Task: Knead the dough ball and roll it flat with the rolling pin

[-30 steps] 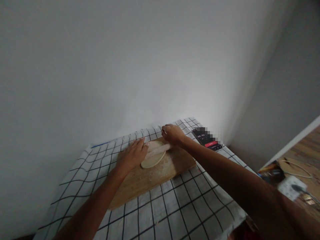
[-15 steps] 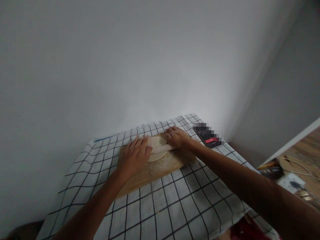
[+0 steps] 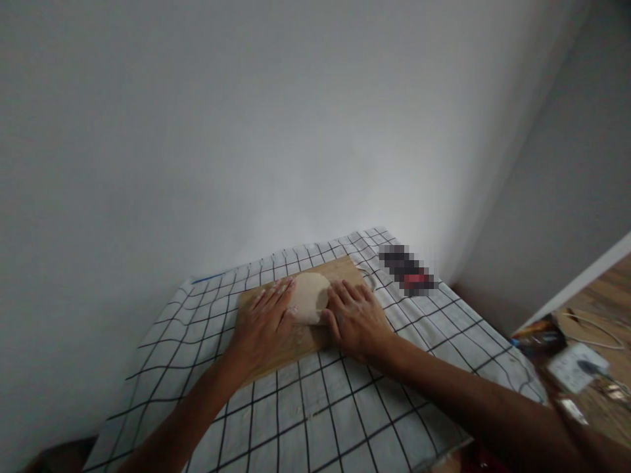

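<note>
A flat, rounded sheet of pale dough (image 3: 309, 292) lies on a wooden board (image 3: 340, 266). At its left edge rests my left hand (image 3: 266, 312), fingers stretched out and whitened at the tips. My right hand (image 3: 357, 315) lies palm down over the right side of the dough and board, its fingers extended and slightly spread. A pale rolling pin spanned the hands earlier; now it blends with the near edge of the dough or is hidden under the palms, and I cannot make it out clearly.
A white cloth with black checks (image 3: 296, 407) covers the table. A phone, partly pixelated (image 3: 408, 270), lies to the right of the board. On the lower right stand a white box with a plug (image 3: 578, 366) and a dark packet (image 3: 539, 335). A wall (image 3: 296, 131) rises behind the table.
Both hands have come nearer to me, the right one most, with the rolling pin no longer distinct across the middle of the dough. More of the dough's far part shows.
</note>
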Demonstrator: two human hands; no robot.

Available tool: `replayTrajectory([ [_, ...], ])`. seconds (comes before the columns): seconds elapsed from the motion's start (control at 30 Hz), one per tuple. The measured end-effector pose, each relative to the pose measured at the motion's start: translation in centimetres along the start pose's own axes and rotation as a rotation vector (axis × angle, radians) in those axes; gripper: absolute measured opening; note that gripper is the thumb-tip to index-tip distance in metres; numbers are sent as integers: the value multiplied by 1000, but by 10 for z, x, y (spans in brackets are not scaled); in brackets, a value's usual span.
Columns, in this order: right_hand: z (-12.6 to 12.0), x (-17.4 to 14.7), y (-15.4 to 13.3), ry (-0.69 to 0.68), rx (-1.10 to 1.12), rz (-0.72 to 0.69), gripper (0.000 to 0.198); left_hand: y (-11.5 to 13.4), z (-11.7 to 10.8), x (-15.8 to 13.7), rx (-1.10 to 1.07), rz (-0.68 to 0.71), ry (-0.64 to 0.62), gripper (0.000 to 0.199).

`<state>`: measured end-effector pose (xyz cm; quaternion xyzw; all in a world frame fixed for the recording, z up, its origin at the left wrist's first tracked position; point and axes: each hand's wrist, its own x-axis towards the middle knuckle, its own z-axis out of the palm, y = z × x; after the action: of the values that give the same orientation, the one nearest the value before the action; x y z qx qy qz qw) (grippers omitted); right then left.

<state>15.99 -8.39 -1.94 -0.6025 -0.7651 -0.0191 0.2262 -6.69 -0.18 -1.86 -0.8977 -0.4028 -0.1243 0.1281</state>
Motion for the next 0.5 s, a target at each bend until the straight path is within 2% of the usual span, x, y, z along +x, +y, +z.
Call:
replayTrajectory([
  [0.1,2,22,14,1,-13,-5,44,2,2,5,5,-28,-6,53],
  [0.23,8,71,37,-53,-51,3,42,2,7,19,50,-131,-14,52],
  [0.37,13,122,45,-159,-51,-37,43,-10,14,37,87,-223,-79,51],
  [0.5,17,159,45,-212,-37,-94,40,-26,21,52,46,-296,-133,49],
])
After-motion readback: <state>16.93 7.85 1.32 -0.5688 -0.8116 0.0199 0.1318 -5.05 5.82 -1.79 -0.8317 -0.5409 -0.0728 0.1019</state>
